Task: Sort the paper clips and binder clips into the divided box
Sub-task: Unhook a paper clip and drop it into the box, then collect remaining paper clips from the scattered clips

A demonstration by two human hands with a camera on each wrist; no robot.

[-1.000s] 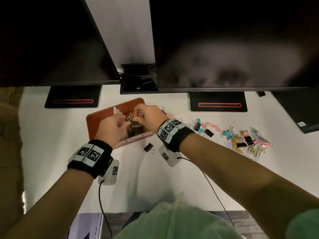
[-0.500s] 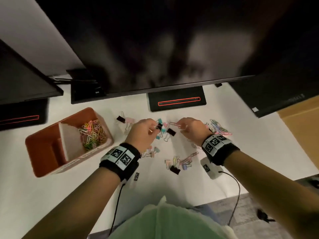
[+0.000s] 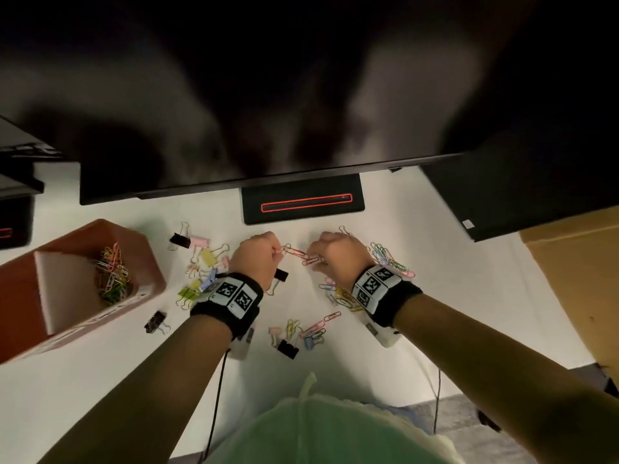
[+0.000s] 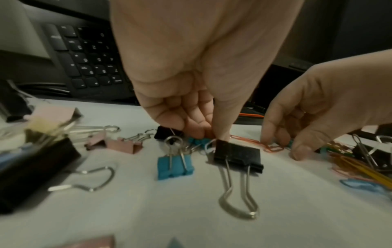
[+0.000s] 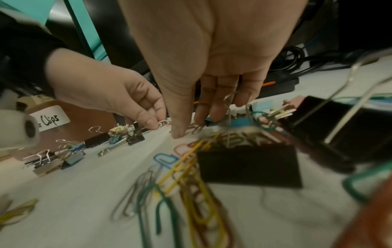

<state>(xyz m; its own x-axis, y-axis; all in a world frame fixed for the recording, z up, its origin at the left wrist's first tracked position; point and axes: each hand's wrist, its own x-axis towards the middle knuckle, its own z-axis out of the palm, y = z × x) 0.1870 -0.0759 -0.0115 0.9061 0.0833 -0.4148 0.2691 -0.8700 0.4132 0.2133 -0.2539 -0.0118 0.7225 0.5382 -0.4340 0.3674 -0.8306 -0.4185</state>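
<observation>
A string of linked red paper clips (image 3: pixel 297 254) lies on the white desk between my hands. My left hand (image 3: pixel 276 252) pinches its left end and my right hand (image 3: pixel 313 262) pinches its right end. In the left wrist view my left fingertips (image 4: pixel 203 132) press down behind a black binder clip (image 4: pixel 237 156), and the red paper clips (image 4: pixel 256 144) run to the right hand (image 4: pixel 282 142). The brown divided box (image 3: pixel 147 262) stands at the left, with coloured paper clips (image 3: pixel 112 272) in its far compartment. Its near compartment's contents are hidden.
Coloured binder clips (image 3: pixel 204 262) are scattered left of my left hand. More paper clips (image 3: pixel 388 259) are piled beside my right wrist, and a mixed cluster (image 3: pixel 301 333) lies near the desk's front. A monitor base (image 3: pixel 303 199) stands behind, and a keyboard (image 4: pixel 89 57) sits further back.
Both hands left the box's clip compartment and moved right to the loose pile. They now pinch the two ends of the red paper clips.
</observation>
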